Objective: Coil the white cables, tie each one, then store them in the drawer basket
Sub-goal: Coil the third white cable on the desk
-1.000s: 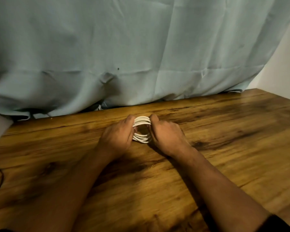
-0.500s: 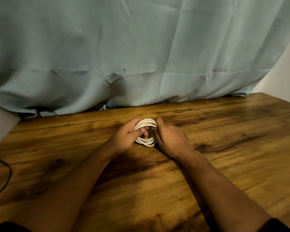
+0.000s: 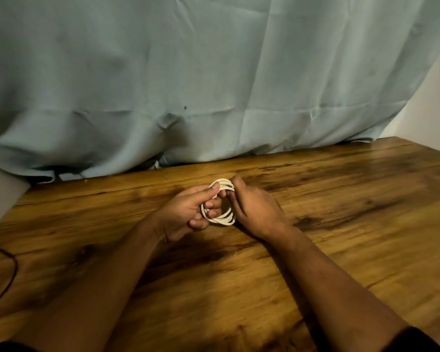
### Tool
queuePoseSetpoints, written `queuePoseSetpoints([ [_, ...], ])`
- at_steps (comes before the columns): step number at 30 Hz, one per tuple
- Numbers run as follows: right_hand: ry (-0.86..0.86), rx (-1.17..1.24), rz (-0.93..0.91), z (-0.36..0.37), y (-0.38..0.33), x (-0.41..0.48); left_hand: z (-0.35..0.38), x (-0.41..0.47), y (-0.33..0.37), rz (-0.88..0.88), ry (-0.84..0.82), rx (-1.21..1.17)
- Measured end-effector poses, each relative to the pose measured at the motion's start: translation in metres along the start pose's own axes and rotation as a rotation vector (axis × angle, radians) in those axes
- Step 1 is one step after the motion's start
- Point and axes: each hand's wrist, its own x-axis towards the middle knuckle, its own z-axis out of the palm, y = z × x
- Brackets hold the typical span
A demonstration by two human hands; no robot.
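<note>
turning palm-up, that left hand (image 3: pixel 186 214), says one. a second ago both hands sat knuckles-up, clamped over the two flanks of the coil.

right, says the other. now its thumb lies on the top arc of the white cable (image 3: pixel 222 221) and its fingers curl through the middle of the loop. the right hand (image 3: pixel 254 212) has kept its place, curled round the right side and pinching the turns together.

where does the coil sit?

centre of the frame, between the two hands, its lower edge at or just above the surface (image 3: pixel 340 224); i can't tell if it touches.

so what does the change mean?

my guess: the coiling of this one is done and the tying has begun, perhaps an end being fed through the centre. i can't make out a loose end or a tie, though. no drawer basket in view either, so storing looks well off.

and the stuff itself?

thin, smooth, round cord in several turns, springy-looking, likely to fan open if the pinch slackens. the surface is glossy, dark-grained wood. a creased pale blue cloth (image 3: pixel 214 72) hangs across the upper frame, and a thin dark cord (image 3: pixel 13 265) loops at the left edge.
</note>
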Motion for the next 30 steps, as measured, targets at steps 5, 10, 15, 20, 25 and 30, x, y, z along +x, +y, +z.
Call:
queuePoseSetpoints([
  [5, 0.023, 0.022, -0.01, 0.002, -0.002, 0.001, 0.0, 0.0, 0.002, -0.024, 0.041, -0.03],
  [10, -0.01, 0.037, -0.069, 0.008, -0.012, 0.006, -0.005, -0.006, -0.001, -0.045, 0.25, 0.038],
  [15, -0.067, 0.106, -0.121, 0.014, -0.029, 0.009, -0.014, -0.03, -0.002, 0.026, 0.389, 0.202],
  [20, -0.099, 0.305, -0.087, 0.018, -0.052, 0.015, -0.039, -0.07, 0.01, 0.105, 0.492, 0.198],
  [25, -0.202, 0.332, -0.147, 0.032, -0.096, 0.026, -0.078, -0.123, 0.025, 0.18, 0.651, 0.173],
  [30, -0.351, 0.379, -0.321, 0.052, -0.167, 0.035, -0.115, -0.176, 0.044, 0.276, 0.834, 0.108],
])
